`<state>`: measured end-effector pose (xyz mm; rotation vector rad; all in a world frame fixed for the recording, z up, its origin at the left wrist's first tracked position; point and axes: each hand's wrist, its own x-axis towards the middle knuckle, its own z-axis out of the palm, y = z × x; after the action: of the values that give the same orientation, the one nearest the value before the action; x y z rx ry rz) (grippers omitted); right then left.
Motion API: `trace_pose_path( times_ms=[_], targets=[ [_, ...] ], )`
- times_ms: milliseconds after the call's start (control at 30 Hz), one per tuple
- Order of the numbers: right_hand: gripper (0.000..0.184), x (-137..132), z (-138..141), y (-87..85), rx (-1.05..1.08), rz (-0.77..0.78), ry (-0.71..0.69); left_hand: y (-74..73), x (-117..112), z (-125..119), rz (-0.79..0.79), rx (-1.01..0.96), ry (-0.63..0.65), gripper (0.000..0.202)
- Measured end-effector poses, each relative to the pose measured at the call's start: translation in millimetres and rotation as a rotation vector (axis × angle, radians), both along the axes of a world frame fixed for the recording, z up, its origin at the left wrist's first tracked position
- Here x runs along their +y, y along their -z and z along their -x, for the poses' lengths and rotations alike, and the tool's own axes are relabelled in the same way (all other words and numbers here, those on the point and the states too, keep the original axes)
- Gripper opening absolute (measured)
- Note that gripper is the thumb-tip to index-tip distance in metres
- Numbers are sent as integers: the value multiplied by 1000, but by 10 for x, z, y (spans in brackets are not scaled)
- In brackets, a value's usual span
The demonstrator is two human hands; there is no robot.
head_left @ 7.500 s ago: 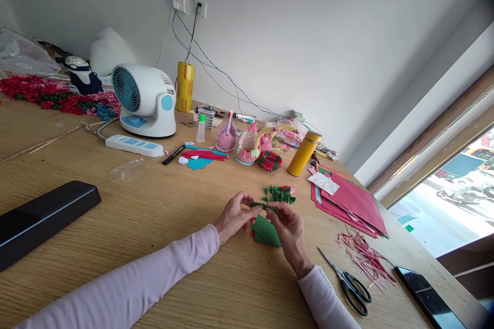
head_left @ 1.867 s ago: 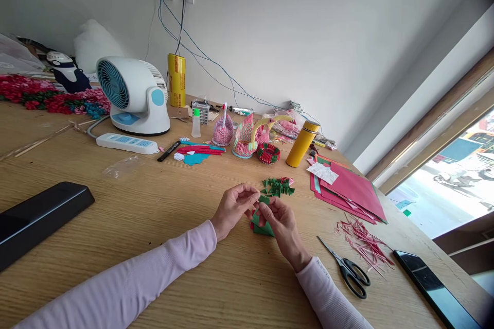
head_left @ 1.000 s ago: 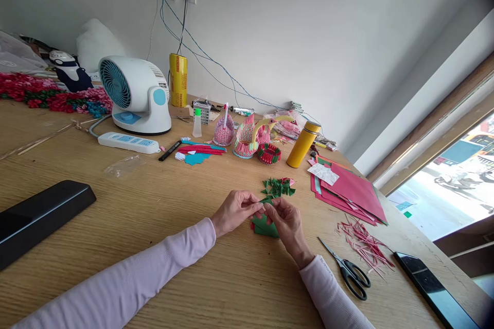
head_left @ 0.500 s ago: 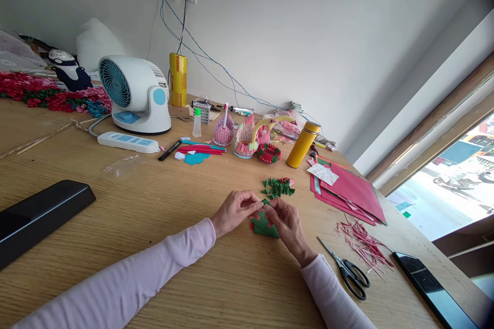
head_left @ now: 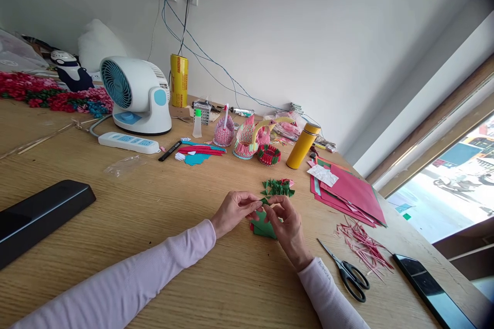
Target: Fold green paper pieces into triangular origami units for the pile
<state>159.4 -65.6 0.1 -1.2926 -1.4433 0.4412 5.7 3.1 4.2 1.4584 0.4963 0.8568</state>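
Note:
Between the fingertips of my left hand and my right hand is a small piece of green paper, being pinched from both sides. Its folds are partly covered by my fingers. Below it on the table lies a stack of green paper pieces, with a bit of red at its left edge. Just beyond my fingers sits a pile of folded green paper triangles, a few pink ones among them.
Scissors, pink paper strips and a phone lie to the right. Red paper sheets and a yellow bottle stand farther back. Folded-paper swans, a fan and a power strip are at the back; a black case is left.
The green paper between my fingertips looks narrower and more folded. My right hand has shifted and turned slightly, while my left hand stays nearly in place.

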Motion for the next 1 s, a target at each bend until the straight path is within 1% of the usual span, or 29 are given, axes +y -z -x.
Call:
trace_pose_path(
  times_ms=[100, 200, 433, 533, 633, 700, 833, 1000],
  targets=[
    [11, -5, 15, -12, -15, -28, 27, -8, -9, 3, 2, 14, -9, 32],
    [6, -6, 24, -29, -35, -76, -6, -24, -15, 1, 32, 35, -11, 34],
    [10, -11, 29, -51, -211, -125, -5, -4, 2, -26, 161, 26, -42, 38],
    [8, -1, 23, -27, -240, -140, 4, 7, 5, -23, 185, 16, -42, 39],
    [1, 14, 14, 11, -217, -162, 24, 7, -5, -21, 188, 18, -31, 40],
    [5, 21, 10, 30, -210, -166, 29, 1, -14, -21, 178, 27, -19, 40],
    [3, 22, 10, 41, -241, -160, 30, -12, -28, -22, 160, 46, -9, 40],
    [7, 17, 12, 47, -251, -142, 58, -14, -29, -20, 155, 58, -14, 41]
  ],
)
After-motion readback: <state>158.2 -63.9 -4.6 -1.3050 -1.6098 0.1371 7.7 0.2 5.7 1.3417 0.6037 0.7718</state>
